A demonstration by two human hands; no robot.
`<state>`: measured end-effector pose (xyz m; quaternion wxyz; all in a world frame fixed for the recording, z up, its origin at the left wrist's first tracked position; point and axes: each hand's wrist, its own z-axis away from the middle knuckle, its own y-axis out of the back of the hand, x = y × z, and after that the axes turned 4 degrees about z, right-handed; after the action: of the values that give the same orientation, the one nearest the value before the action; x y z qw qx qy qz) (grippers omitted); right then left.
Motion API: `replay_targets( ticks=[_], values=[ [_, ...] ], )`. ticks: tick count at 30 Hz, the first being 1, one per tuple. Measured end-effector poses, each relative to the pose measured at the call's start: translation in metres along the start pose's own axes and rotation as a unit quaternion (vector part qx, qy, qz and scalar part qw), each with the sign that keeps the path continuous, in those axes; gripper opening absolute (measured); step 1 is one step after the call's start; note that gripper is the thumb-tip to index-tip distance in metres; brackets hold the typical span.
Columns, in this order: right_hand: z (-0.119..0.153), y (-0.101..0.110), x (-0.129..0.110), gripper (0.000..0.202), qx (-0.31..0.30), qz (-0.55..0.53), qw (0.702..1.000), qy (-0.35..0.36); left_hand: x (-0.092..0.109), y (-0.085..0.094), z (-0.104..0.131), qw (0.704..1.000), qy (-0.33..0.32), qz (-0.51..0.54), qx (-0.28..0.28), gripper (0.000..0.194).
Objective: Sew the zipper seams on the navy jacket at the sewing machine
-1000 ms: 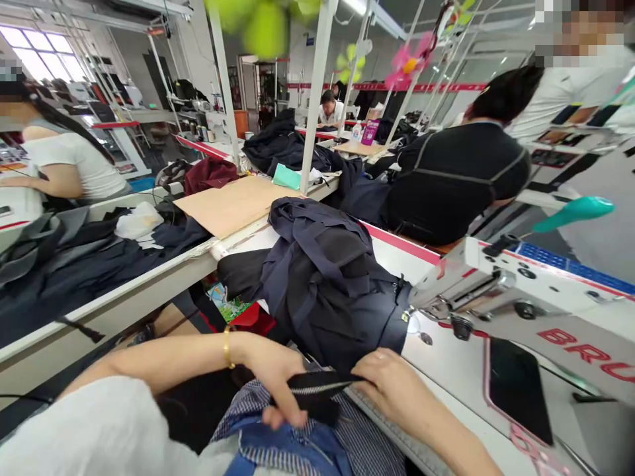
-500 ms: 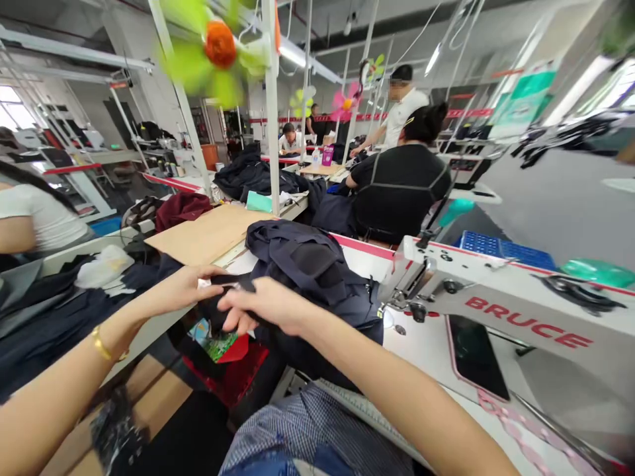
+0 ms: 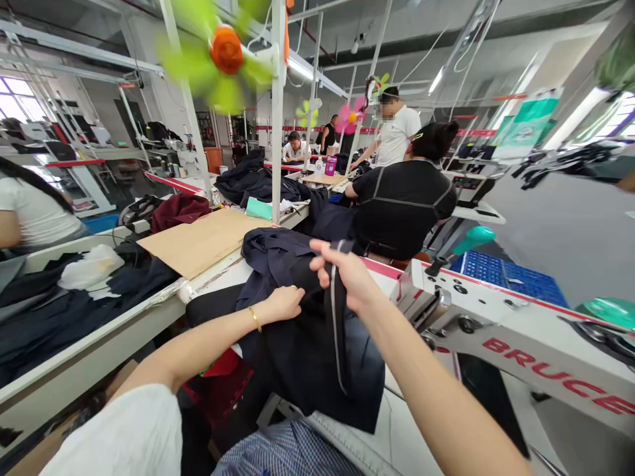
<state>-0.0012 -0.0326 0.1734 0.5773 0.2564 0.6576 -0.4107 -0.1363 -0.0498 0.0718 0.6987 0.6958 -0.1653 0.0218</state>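
Observation:
Dark navy fabric (image 3: pixel 317 357) is bunched on the sewing table and hangs over its front edge. My right hand (image 3: pixel 347 274) is raised above it, closed on the top of a dark strip with a pale zipper-like line (image 3: pixel 335 324), which hangs down over the fabric. Lower and to the left, my left hand (image 3: pixel 285 303) is closed on the dark fabric. Just right of my right hand is the head of a white sewing machine (image 3: pixel 496 330) marked BRUCE.
A brown board (image 3: pixel 203 241) lies at the left beyond the fabric. A blue basket (image 3: pixel 510 274) is behind the machine, and a phone (image 3: pixel 491 396) lies under its arm. A person in black (image 3: pixel 407 205) sits ahead. Green pinwheel (image 3: pixel 227 53) hangs above.
Both hands have moved right from the table's left edge. My right hand has risen with the zipper strip, now hanging in view; my left hand has closed on the fabric.

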Motion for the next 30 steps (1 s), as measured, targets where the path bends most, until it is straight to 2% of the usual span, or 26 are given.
replay_targets(
  ticks=[3, 5, 8, 9, 11, 14, 17, 20, 21, 22, 24, 26, 27, 28, 30],
  values=[
    [0.008, 0.035, 0.078, 0.032, 0.058, -0.001, 0.996, -0.066, -0.03, 0.031, 0.001, 0.997, -0.025, 0.079, 0.009, 0.014],
    [0.019, 0.052, 0.12, 0.041, 0.087, -0.003, 0.993, -0.08, -0.063, 0.059, 0.008, 0.988, -0.01, 0.137, 0.066, 0.017],
    [0.033, 0.067, 0.152, 0.06, 0.128, 0.003, 0.989, -0.072, -0.122, 0.088, 0.024, 0.967, 0.06, 0.175, 0.176, 0.025],
    [0.035, 0.07, 0.156, 0.063, 0.142, 0.013, 0.988, -0.06, -0.14, 0.091, 0.032, 0.961, 0.086, 0.171, 0.201, 0.028],
    [0.038, 0.072, 0.156, 0.064, 0.16, 0.032, 0.986, -0.039, -0.169, 0.086, 0.047, 0.953, 0.125, 0.155, 0.229, 0.028],
    [0.038, 0.071, 0.153, 0.055, 0.155, 0.024, 0.987, -0.042, -0.19, 0.061, 0.067, 0.953, 0.14, 0.13, 0.233, 0.022],
    [0.036, 0.071, 0.153, 0.045, 0.146, -0.014, 0.987, -0.069, -0.182, 0.043, 0.078, 0.955, 0.132, 0.102, 0.244, 0.024],
    [0.033, 0.073, 0.15, 0.051, 0.145, -0.051, 0.984, -0.096, -0.146, 0.043, 0.078, 0.96, 0.099, 0.075, 0.252, 0.034],
    [0.03, 0.074, 0.148, 0.05, 0.14, -0.062, 0.982, -0.109, -0.129, 0.046, 0.075, 0.968, 0.069, 0.074, 0.229, 0.033],
    [0.028, 0.075, 0.144, 0.046, 0.135, -0.068, 0.981, -0.125, -0.112, 0.048, 0.072, 0.979, 0.027, 0.078, 0.185, 0.031],
    [0.023, 0.075, 0.136, 0.034, 0.126, -0.063, 0.979, -0.147, -0.077, 0.05, 0.064, 0.992, -0.082, 0.09, 0.041, 0.028],
    [0.02, 0.072, 0.126, 0.025, 0.12, 0.002, 0.982, -0.144, -0.048, 0.048, 0.057, 0.975, -0.17, 0.086, -0.115, 0.03],
    [0.02, 0.069, 0.122, 0.023, 0.116, 0.058, 0.983, -0.133, -0.038, 0.046, 0.055, 0.963, -0.193, 0.073, -0.172, 0.033],
    [0.021, 0.066, 0.119, 0.022, 0.111, 0.113, 0.98, -0.12, -0.03, 0.044, 0.054, 0.955, -0.202, 0.057, -0.208, 0.034],
    [0.025, 0.057, 0.115, 0.021, 0.092, 0.219, 0.967, -0.09, -0.023, 0.039, 0.054, 0.947, -0.208, 0.029, -0.244, 0.036]
  ],
)
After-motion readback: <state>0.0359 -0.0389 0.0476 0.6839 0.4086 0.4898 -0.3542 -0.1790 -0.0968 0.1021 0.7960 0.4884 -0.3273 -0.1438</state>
